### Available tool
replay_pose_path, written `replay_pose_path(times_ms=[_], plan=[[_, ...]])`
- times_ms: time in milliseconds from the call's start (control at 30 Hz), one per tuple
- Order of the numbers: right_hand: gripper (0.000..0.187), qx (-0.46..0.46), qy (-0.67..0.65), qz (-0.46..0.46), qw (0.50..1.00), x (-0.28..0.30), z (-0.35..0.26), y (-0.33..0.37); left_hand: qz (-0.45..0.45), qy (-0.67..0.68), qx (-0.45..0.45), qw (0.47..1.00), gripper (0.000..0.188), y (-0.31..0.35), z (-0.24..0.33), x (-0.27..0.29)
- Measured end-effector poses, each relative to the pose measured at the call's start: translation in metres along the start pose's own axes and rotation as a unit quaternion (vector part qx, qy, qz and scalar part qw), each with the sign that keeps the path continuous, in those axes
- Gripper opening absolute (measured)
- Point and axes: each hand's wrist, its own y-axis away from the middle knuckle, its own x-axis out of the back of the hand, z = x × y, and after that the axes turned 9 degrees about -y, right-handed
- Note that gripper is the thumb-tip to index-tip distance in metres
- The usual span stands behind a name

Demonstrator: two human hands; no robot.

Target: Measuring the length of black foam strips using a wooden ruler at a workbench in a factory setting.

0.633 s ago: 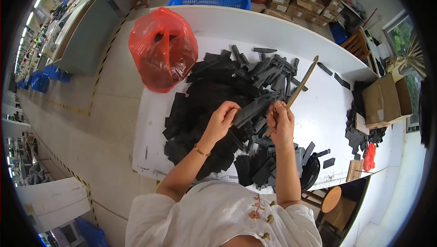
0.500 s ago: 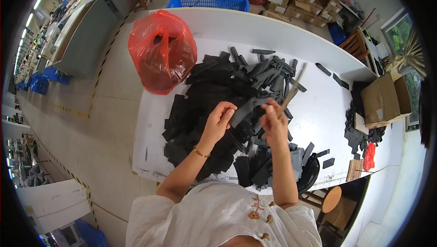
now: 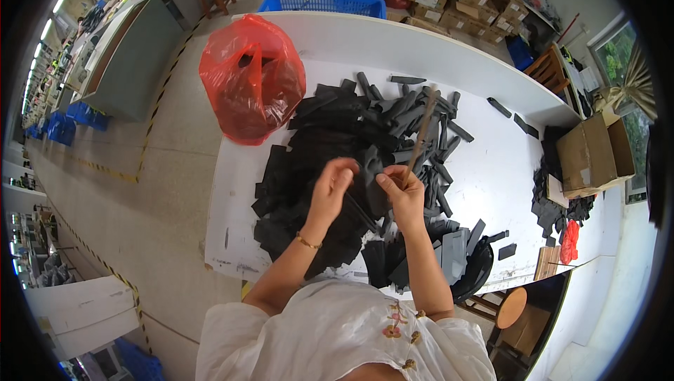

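Note:
My right hand (image 3: 405, 195) is closed around a thin wooden stick (image 3: 423, 125) that slants up and away. Its thumb and fingers also pinch a flat, dark grey piece of limp material (image 3: 375, 186). Just left of that piece is my left hand (image 3: 330, 195), its fingers bent and slightly blurred, thumb apart from them, with nothing visible in it. Beneath both hands spreads a heap of flat black pieces (image 3: 319, 142). Narrow, rolled-looking dark grey pieces (image 3: 400, 110) lie in a pile beyond my right hand.
A red plastic bag (image 3: 253, 86) stands at the table's far left. Low white boards (image 3: 449, 47) edge the far side. An open cardboard box (image 3: 590, 156) sits at right. Near my right forearm lie a grey block (image 3: 454, 253) and a black curved object (image 3: 477, 268).
My right hand has come nearer and left, and now grips the dark grey piece. The stick has swung left. My left hand has moved slightly left, off the piece.

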Motion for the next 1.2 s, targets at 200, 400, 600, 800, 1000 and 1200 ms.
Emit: replay_pose_path(times_ms=[200,400,600,800,1000,1200], plan=[[0.014,0.003,0.050,-0.065,0.997,0.000,0.005,0.012,-0.049,0.043,0.047,0.997,0.009,-0.026,0.011,0.007],[0.014,-0.002,0.030,-0.071,0.997,-0.002,0.004,0.018,0.055,0.341,0.137,0.928,0.016,-0.024,0.022,-0.009],[0.014,-0.009,0.063,-0.101,0.993,-0.006,0.013,0.022,0.077,0.158,0.120,0.977,0.027,-0.022,0.005,-0.011],[0.013,0.055,0.206,-0.111,0.971,0.025,0.013,-0.002,0.268,0.131,0.109,0.948,0.033,-0.070,-0.035,0.042],[0.022,0.297,0.578,0.139,0.747,0.121,-0.006,-0.099,0.122,-0.270,-0.023,0.955,0.013,-0.154,-0.090,0.078],[0.009,0.143,0.564,0.092,0.808,0.143,0.043,-0.108,0.111,-0.441,-0.099,0.885,0.013,-0.254,-0.169,0.070]])
